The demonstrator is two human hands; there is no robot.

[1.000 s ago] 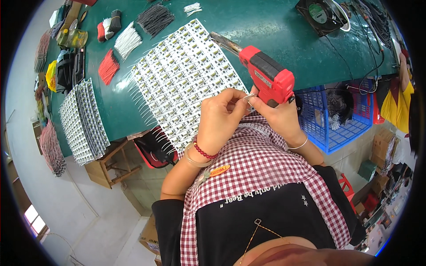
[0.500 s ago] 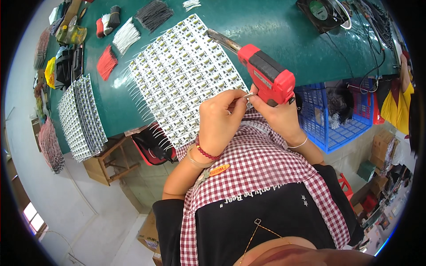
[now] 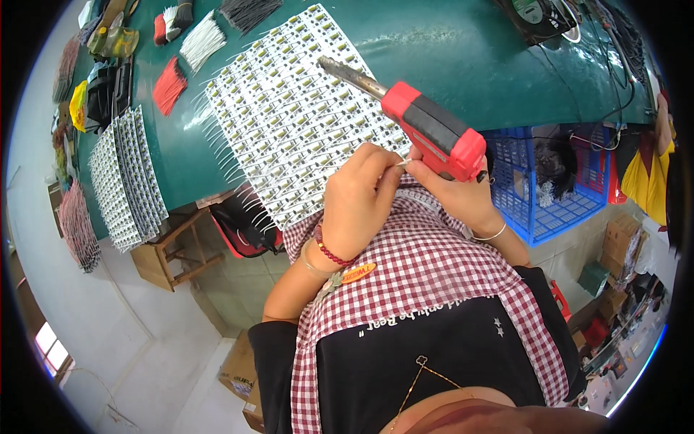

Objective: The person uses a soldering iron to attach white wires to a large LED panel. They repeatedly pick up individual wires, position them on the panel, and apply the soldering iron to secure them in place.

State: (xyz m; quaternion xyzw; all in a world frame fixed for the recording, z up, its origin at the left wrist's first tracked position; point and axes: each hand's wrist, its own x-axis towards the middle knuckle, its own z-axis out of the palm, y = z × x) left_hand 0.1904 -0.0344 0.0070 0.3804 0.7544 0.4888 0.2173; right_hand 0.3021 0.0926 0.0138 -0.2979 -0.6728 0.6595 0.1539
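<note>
White lettering (image 3: 390,325) across my black shirt (image 3: 441,338): one line of English plus a closing quote mark, upside down from up here, part of it under the apron (image 3: 434,267). Small star outlines (image 3: 499,327) beside it. Orange oval badge (image 3: 358,274) on the apron: short red word, also inverted. Carton (image 3: 237,358) at lower left: bold dark capitals, partly cut off. Black fan (image 3: 547,27) on the desk (image 3: 463,79): round hub label (image 3: 528,10), print too small to read.

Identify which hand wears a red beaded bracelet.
The left hand; the red beaded bracelet circles its wrist. The right hand, holding the red tool, wears only a pale bangle.
</note>
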